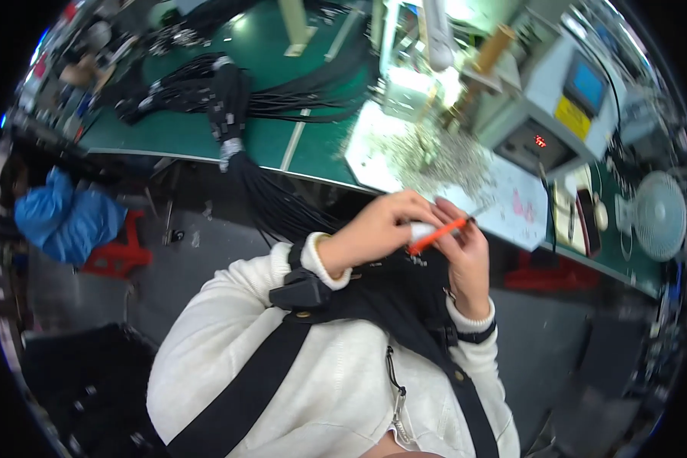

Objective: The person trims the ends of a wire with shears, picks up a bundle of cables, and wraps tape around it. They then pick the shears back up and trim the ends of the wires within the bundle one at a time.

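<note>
Above my lap, close to the front edge of the bench, my two hands meet. My right hand (471, 263) is closed around a slim orange tool (439, 235), which looks like a utility knife with a thin grey tip. My left hand (382, 229) pinches a small white object (421, 232), perhaps a roll, right beside the tool; fingers hide part of it. Black cables (271, 195) hang off the green bench (271, 145) to the left of my left hand and run down to my lap.
On the bench, a white board (370, 156) bears a heap of small metallic bits (435, 156). A grey machine with a screen (546, 107) stands at right, near a fan (659, 216). Red stools (549, 273) sit below. A person in blue (65, 214) sits at left.
</note>
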Available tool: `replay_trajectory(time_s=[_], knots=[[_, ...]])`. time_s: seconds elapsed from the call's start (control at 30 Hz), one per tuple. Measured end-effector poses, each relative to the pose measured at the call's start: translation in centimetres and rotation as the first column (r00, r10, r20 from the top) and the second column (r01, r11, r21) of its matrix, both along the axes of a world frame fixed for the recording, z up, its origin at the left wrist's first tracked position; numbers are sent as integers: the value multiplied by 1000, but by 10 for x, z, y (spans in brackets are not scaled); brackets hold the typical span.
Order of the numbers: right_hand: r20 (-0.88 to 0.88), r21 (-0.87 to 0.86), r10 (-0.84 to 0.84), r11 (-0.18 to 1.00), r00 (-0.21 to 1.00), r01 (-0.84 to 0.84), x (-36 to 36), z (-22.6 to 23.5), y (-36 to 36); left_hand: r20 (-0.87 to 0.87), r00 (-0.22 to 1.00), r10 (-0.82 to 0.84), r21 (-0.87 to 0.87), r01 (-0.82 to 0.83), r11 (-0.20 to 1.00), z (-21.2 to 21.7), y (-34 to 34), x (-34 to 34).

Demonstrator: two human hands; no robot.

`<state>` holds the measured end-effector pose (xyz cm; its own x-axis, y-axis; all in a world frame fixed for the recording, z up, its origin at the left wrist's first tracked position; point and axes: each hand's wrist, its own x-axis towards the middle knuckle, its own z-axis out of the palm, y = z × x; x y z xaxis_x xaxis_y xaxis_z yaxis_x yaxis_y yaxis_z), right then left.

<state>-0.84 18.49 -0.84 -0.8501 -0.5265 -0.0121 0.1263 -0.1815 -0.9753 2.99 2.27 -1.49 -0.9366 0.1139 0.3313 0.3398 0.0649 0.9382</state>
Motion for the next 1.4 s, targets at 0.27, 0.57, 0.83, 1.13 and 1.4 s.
replay_trajectory(time_s=[0.27,0.57,0.83,1.13,1.4], knots=[[-450,706,129,658,884,263,-55,19,41,89,817,570,-169,-552,817,21,-53,-13],[-553,817,454,134,698,561,-90,46,44,-287,-209,935,-683,-640,-353,-26,-180,24],[-435,836,578,-25,691,547,-113,46,57,103,-25,994,-474,-880,27,-32,-197,42],[-256,380,137,924,957,-31,-45,72,67,-42,278,960,-16,-961,277,112,-223,73],[252,242,834,436,490,-867,-35,50,-57,-456,561,691,150,-717,681,285,-223,176]])
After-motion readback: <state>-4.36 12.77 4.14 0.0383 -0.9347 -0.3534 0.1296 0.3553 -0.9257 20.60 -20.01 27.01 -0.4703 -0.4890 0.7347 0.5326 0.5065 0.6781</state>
